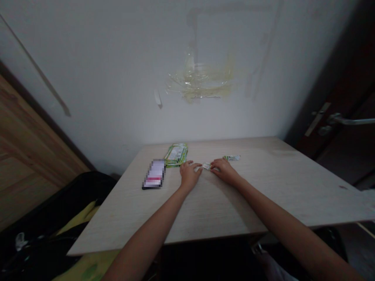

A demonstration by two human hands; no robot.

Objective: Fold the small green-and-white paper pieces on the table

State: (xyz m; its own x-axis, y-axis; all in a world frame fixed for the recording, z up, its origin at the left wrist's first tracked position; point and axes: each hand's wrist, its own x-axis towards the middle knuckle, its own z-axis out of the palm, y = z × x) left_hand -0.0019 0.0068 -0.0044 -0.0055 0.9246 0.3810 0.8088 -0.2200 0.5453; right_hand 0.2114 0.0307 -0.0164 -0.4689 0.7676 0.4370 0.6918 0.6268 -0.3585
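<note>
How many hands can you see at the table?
2: the left hand is beside the green packets; the right hand is near the small green-and-white strip. A pale scrap lies between them.

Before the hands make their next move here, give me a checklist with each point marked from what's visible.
1. Both hands in view: ok, left hand and right hand over the table.
2. Small pale item visible: ok, between the two hands' fingertips.
3. Item firmly gripped: cannot tell, too small and dim.
4. Phone apart from both hands: ok, it lies left of the left hand.
5. Small green-and-white packet untouched: cannot tell, the right hand overlaps its near end in view.
6. Print on the green packets readable: not ok, too blurred.
</note>
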